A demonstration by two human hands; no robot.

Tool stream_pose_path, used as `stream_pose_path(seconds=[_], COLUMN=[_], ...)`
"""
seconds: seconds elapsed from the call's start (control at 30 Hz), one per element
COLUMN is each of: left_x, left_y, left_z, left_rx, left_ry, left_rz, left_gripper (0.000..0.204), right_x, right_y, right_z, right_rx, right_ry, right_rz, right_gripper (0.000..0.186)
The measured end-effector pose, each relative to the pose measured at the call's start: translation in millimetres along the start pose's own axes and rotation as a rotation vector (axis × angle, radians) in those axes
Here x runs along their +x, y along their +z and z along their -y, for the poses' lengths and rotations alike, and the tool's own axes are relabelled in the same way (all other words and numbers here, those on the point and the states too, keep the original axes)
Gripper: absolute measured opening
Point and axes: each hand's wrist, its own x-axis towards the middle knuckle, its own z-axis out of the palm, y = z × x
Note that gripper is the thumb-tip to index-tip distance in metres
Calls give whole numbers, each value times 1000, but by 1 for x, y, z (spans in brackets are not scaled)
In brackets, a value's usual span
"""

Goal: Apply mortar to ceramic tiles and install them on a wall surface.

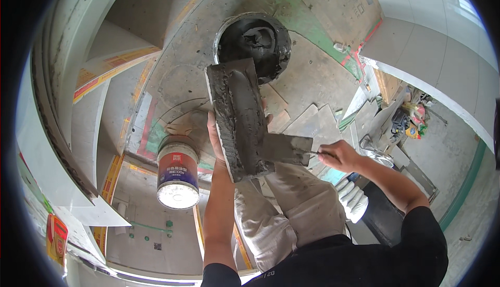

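My left hand supports a long narrow tile from beneath, its fingers and thumb showing at the two long sides. Thick dark grey mortar covers the tile's upper face, smoothed down the middle and ridged along the left edge. My right hand grips the handle of a flat trowel. The trowel's blade, smeared with mortar, lies against the lower right part of the coated tile. Just beyond the tile stands a round bucket of dark mortar, its near left part hidden by the tile.
A red, blue and white pail stands left of my forearm. Stained protective sheeting covers the floor, with loose board pieces beyond my right hand. Pale wall tiles and a cluttered doorway area are at the right.
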Motion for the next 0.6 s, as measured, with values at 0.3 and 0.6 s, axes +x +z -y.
stream_pose_path(seconds=[0.3,0.6], left_x=[11,-1], left_y=[21,-15], left_z=[12,14], left_rx=[64,99], left_ry=[6,-63], left_rz=[-16,-65], left_gripper=[94,79], right_x=[-44,5], right_y=[12,-22], right_z=[-3,32], right_rx=[-297,-611], right_ry=[-327,-211], right_rz=[-283,-679], right_gripper=[24,29])
